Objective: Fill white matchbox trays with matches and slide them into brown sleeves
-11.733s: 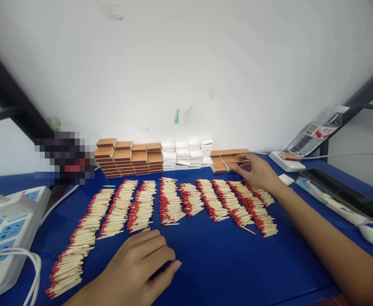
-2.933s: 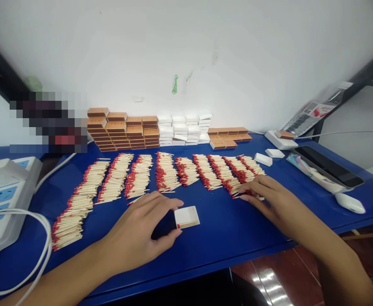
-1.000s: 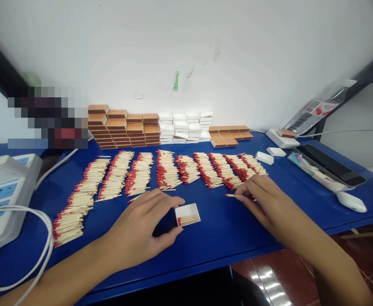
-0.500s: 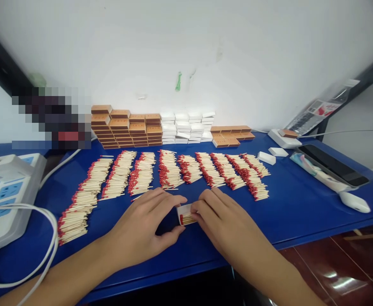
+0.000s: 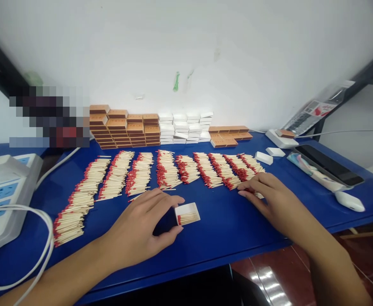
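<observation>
A small white matchbox tray (image 5: 191,208) lies on the blue table, with a layer of red-headed matches (image 5: 186,219) along its near side. My left hand (image 5: 148,225) holds the tray's left end between thumb and forefinger. Over to the right, my right hand (image 5: 269,197) is at the rightmost heaps of loose matches (image 5: 247,173), thumb and fingertips pinched on match heads there. How many matches are between those fingers is hidden. More heaps of matches (image 5: 116,174) stretch leftward in slanting rows.
Against the wall stand stacked brown matchboxes (image 5: 118,125), white trays (image 5: 180,126) and a lower brown stack (image 5: 227,135). Two white trays (image 5: 264,158) lie right of the matches. A phone (image 5: 329,163) is at right; a power strip (image 5: 4,191) with a white cable (image 5: 51,229) at left.
My right hand has left the matchbox tray and moved right to the loose matches. My left hand stays at the tray's left end. The view has shifted slightly.
</observation>
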The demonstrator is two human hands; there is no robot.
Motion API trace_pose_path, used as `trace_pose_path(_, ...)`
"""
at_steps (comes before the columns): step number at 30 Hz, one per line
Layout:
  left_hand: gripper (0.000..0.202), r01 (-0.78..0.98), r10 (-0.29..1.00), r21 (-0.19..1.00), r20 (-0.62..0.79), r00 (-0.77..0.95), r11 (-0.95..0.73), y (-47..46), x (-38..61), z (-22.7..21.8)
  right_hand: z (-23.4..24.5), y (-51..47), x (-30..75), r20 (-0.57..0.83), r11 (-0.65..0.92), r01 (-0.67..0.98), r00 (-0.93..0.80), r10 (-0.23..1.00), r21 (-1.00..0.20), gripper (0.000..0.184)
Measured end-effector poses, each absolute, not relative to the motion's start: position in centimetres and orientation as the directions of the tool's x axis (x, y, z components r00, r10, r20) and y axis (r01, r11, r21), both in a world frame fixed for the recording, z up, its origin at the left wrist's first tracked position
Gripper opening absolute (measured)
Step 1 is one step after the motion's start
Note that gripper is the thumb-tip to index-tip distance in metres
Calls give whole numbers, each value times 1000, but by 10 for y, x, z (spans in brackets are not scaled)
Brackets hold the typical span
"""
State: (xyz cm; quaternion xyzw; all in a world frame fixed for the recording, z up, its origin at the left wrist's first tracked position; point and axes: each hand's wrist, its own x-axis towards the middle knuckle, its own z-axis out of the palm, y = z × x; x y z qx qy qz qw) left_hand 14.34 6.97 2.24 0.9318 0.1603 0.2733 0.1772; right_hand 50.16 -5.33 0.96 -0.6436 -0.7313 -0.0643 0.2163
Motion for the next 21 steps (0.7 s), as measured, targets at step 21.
trace_pose_path(21, 36, 217, 409, 422, 443, 798, -880, 68, 144, 27, 13, -39, 504, 419, 177, 968, -89, 904, -177, 14)
